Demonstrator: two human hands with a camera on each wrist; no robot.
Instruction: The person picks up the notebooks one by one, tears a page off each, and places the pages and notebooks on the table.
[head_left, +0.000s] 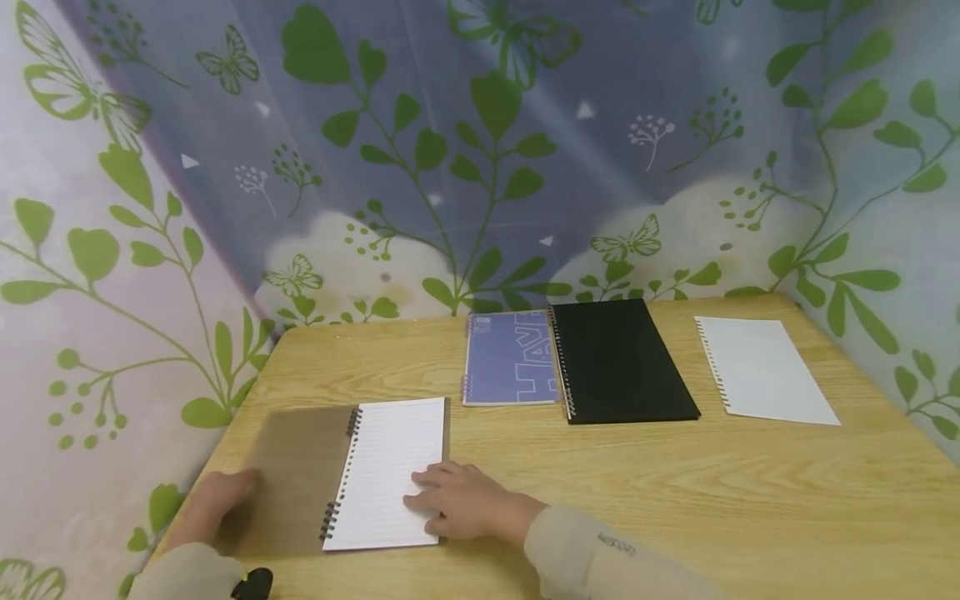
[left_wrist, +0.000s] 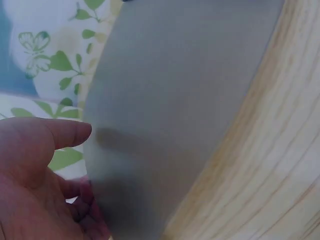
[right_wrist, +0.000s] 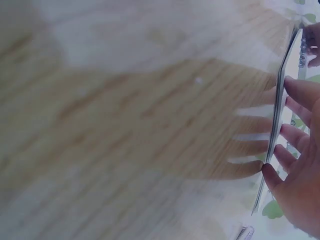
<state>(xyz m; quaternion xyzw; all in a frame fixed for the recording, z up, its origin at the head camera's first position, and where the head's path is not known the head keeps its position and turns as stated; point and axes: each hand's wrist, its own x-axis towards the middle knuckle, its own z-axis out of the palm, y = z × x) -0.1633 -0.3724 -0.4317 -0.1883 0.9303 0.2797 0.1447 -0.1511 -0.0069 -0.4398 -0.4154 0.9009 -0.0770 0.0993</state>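
A ring-bound notebook lies open, with its brown see-through cover [head_left: 303, 475] folded out to the left and white ruled pages [head_left: 393, 467] on the right. Black rings run down the spine between them. At the cover's outer left edge is my left hand [head_left: 225, 497]; in the left wrist view its thumb [left_wrist: 70, 133] is straight at the edge and the other fingers are partly hidden below it. My right hand [head_left: 468, 502] rests with spread fingers on the right edge of the pages. In the right wrist view its fingertips [right_wrist: 295, 136] lie along the notebook's edge.
Behind the notebook lie a purple notebook [head_left: 510, 358] with outlined letters and a larger black spiral notebook [head_left: 622, 358], side by side. A loose white sheet [head_left: 765, 367] with a punched edge is at the right. A patterned curtain [head_left: 480, 167] borders the wooden table [head_left: 675, 500].
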